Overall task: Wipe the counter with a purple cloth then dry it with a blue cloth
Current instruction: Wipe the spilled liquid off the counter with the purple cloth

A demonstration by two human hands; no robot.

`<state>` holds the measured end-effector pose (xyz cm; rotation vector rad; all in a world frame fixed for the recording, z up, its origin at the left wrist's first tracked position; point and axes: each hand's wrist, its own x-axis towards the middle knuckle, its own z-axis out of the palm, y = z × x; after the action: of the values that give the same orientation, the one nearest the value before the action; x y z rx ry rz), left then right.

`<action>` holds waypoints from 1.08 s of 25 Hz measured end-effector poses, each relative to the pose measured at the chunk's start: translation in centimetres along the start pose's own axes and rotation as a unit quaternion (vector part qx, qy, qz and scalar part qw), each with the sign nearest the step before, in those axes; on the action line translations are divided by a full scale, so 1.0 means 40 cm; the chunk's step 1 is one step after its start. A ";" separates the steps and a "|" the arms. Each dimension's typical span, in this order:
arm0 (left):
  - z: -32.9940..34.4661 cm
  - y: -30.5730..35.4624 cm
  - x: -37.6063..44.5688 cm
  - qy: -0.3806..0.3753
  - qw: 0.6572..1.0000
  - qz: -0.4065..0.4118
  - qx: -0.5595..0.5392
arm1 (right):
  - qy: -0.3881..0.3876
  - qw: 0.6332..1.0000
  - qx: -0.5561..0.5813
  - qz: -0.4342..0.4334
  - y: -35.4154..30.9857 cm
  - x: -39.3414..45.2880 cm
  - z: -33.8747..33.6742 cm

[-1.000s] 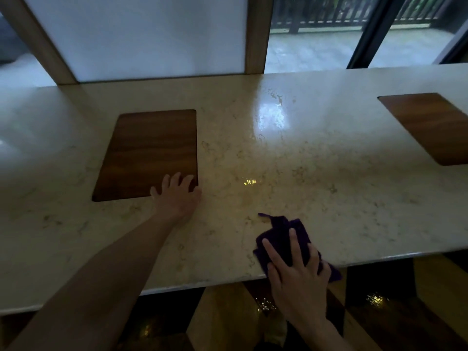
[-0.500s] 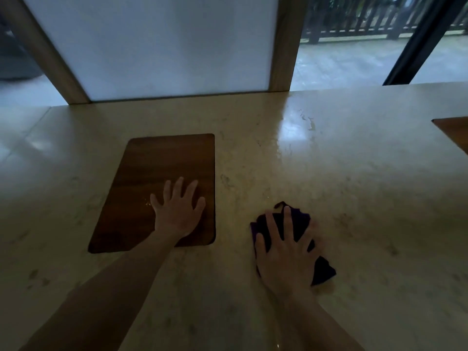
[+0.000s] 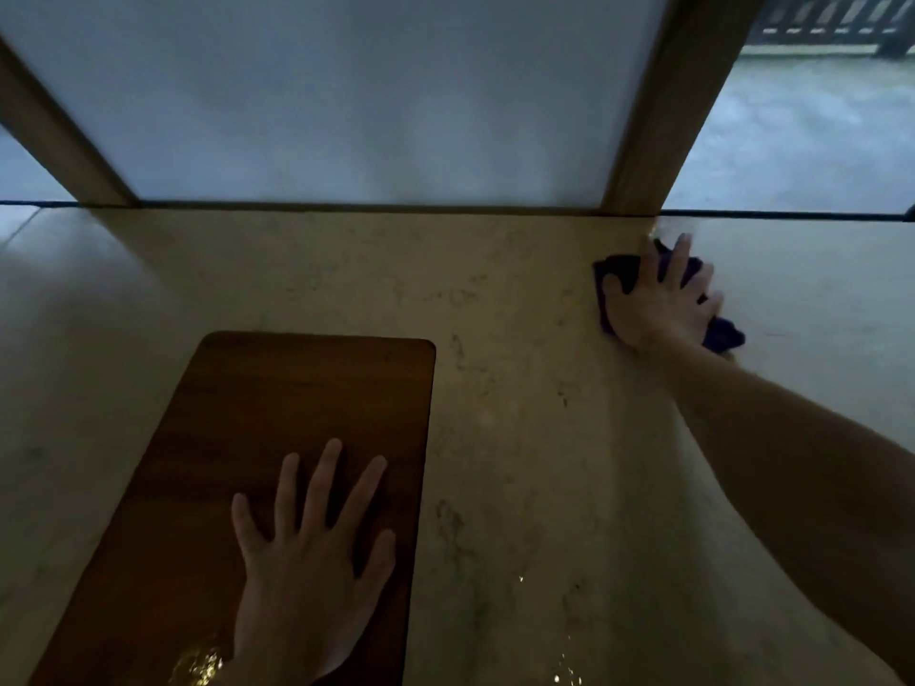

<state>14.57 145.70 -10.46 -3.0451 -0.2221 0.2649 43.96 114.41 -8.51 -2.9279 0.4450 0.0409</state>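
Purple cloth [image 3: 725, 334] pressed under right hand [image 3: 661, 302].

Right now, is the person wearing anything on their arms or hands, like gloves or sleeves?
No gloves and no sleeves. The left hand and the right hand are both bare, with five spread fingers each. The right forearm is bare as far as the picture shows. No ring or watch can be seen. Something glittery gold shows by the left wrist, but it is too blurry to tell what it is.

A frosted white panel [image 3: 346, 91] is standing between angled wooden posts [image 3: 658, 116], dim daylight glowing through it; a wet terrace [image 3: 802, 141] and dark railing [image 3: 832, 17] are showing outside.
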 end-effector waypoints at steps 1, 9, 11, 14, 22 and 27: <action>-0.002 -0.002 0.001 0.001 1.000 0.002 0.013 | 0.014 1.000 0.003 0.005 -0.023 0.046 0.000; -0.014 -0.002 0.004 0.000 1.000 0.008 -0.006 | -0.024 0.969 -0.019 -0.245 -0.180 0.100 0.033; -0.022 -0.003 -0.001 -0.003 1.000 0.002 -0.017 | -0.041 0.952 -0.039 -0.300 -0.174 0.033 0.033; -0.032 0.004 -0.002 -0.020 0.999 -0.013 -0.025 | -0.070 0.930 -0.034 -0.358 -0.119 -0.126 0.023; -0.053 0.043 -0.094 0.004 0.995 -0.030 -0.094 | -0.101 0.884 -0.038 -0.455 0.050 -0.732 0.018; -0.019 0.062 -0.384 0.080 0.978 0.043 -0.185 | -0.126 0.878 -0.041 -0.460 0.174 -1.071 0.005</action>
<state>0.08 140.91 -7.39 -3.4280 -0.1422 -0.0235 0.99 120.43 -7.61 -2.8253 -1.0078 0.3050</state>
